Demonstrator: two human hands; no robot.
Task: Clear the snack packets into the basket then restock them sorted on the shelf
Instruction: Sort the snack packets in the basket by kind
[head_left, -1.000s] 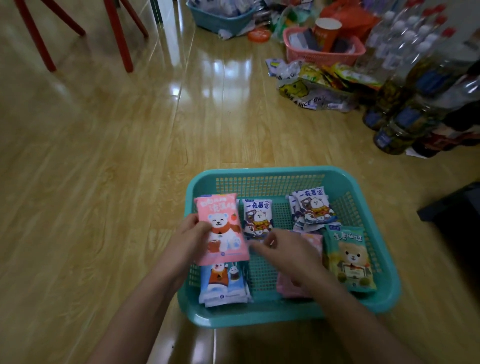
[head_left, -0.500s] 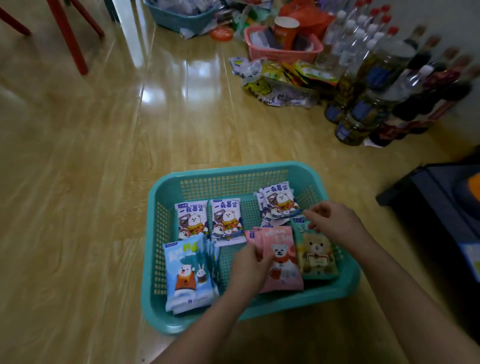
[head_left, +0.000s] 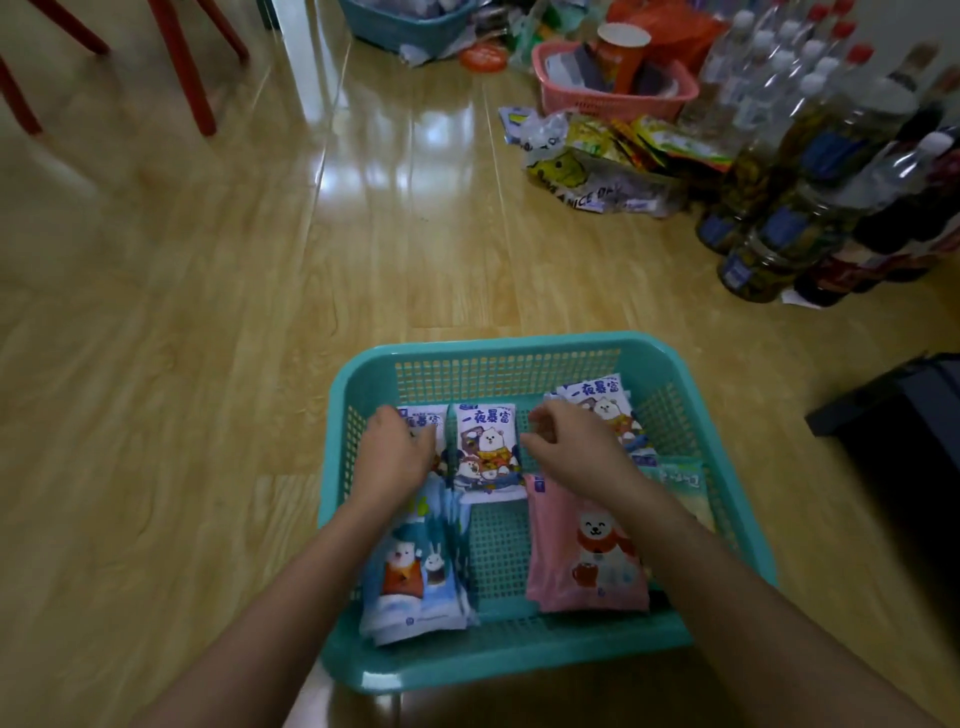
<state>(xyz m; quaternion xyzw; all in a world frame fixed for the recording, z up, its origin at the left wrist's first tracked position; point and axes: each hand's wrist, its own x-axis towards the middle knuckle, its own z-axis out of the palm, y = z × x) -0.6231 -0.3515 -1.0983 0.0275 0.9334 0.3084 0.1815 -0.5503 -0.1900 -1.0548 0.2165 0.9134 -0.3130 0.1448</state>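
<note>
On glossy wooden plank floor (head_left: 208, 312), teal plastic mesh basket (head_left: 498, 345) holding white bear-print snack packets (head_left: 605, 408) along far side, light-blue packet stack (head_left: 410, 577) near left, pink packet stack (head_left: 582, 561) near right. Left hand (head_left: 395, 454) down on far-left white packet (head_left: 423, 418), grasp impossible to tell. Right hand (head_left: 571, 449) just beside middle white packet (head_left: 488, 441), fingers loosely curled, holding nothing.

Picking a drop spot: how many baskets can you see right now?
3: the teal basket nearest the camera, a blue basket at the far top edge, and a pink basket to its right. Others may sit outside the frame.
</note>
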